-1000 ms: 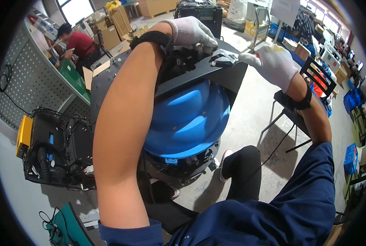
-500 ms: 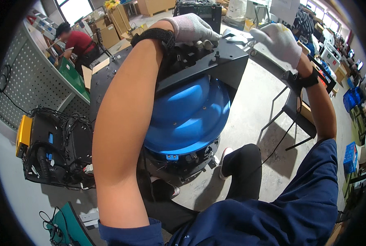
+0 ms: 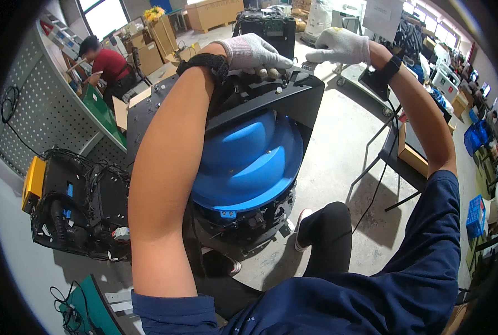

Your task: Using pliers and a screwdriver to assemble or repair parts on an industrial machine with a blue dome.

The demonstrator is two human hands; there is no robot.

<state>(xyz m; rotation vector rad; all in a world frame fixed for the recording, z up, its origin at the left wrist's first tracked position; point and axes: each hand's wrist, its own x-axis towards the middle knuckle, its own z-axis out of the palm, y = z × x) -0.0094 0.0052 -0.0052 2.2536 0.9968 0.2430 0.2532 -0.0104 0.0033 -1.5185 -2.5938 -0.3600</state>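
Room: workshop with a grey concrete floor point(image 3: 338, 151), marked by shadows. A grey pegboard wall point(image 3: 42, 117) stands at left. Cardboard boxes point(image 3: 212, 12) are stacked at the far end. A blue crate point(image 3: 475, 215) sits at right.

Machine: a black frame point(image 3: 260, 103) over a large blue dome point(image 3: 249, 162), standing on the floor in the middle of the view, directly ahead of the person. The base beneath the dome is dark, with wiring.

Second unit: a black case with cables point(image 3: 76, 206) and a yellow side panel, on the floor to the left, well apart from the dome.

Small table: a dark stand point(image 3: 397, 162) on thin legs at right, with a cable trailing to the floor.

Co-worker: a person in a red top point(image 3: 112, 64) bent over a bench at far left.

Left hand point(image 3: 254, 53): gloved in grey and white, resting on the top edge of the black frame, fingers curled together over it. A black wrist strap sits behind the glove.

Right hand point(image 3: 341, 47): gloved, raised just beyond the frame's right corner, fingers held together and extended. Whether it pinches anything cannot be told.

Change from half a second ago: the right hand sits higher and further from the frame; the left hand keeps its grip.
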